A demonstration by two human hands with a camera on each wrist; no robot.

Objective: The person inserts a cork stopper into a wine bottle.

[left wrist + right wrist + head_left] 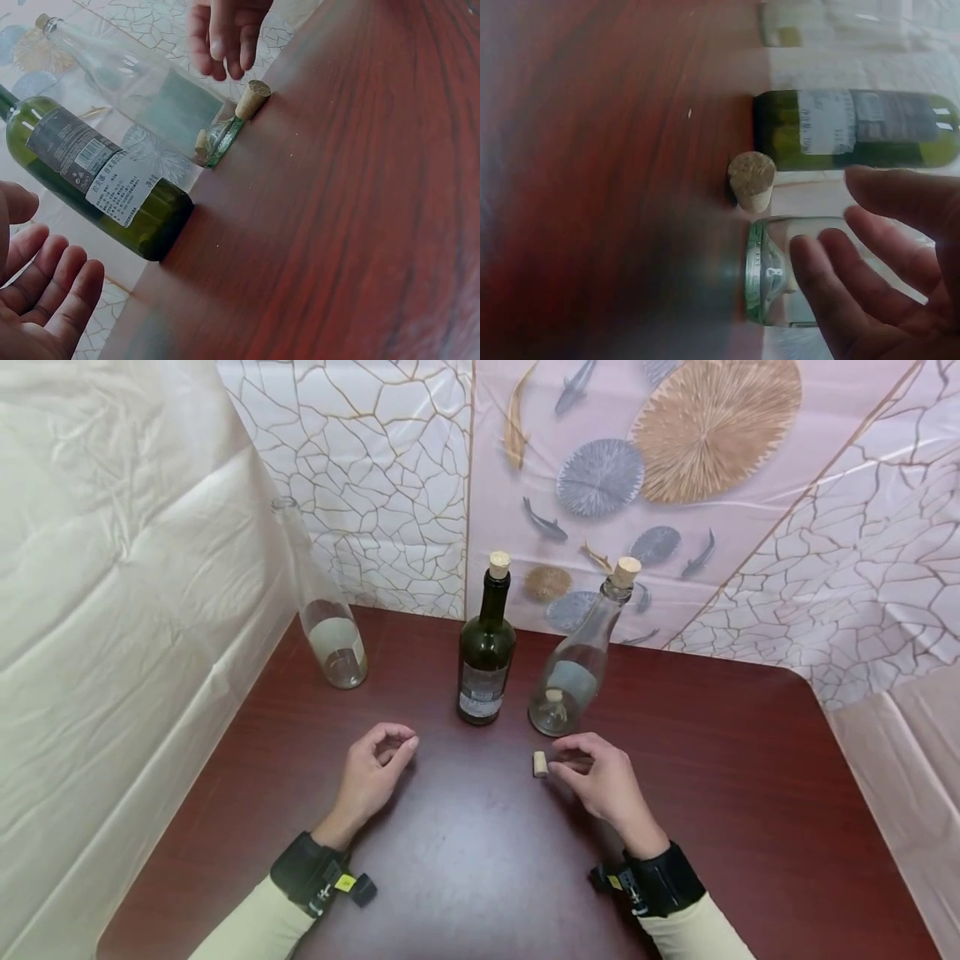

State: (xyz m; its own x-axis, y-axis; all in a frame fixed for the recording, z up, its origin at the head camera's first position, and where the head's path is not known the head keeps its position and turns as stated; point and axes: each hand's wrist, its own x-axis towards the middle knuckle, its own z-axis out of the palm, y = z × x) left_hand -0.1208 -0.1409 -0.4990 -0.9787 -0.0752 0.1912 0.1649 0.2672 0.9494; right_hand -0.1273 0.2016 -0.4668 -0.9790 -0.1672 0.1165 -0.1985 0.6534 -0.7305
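A loose cork point(540, 765) lies on the dark red table point(465, 860), just left of my right hand point(603, 781). In the right wrist view that hand's fingers point(821, 277) are apart from the cork point(751, 180), loosely bent and holding nothing. My left hand point(375, 772) is relaxed at the left with nothing in its fingers. A green wine bottle point(486, 668) with a cork in its mouth stands beyond and between the hands. Beyond my right hand is a clear bottle point(573, 672), also corked; a small cork-like piece shows through its glass near the base.
Another clear bottle point(333, 639), with no cork in its mouth, stands at the back left of the table. A patterned sheet point(397, 485) hangs behind the back edge, and a pale sheet point(127, 635) hangs along the left side.
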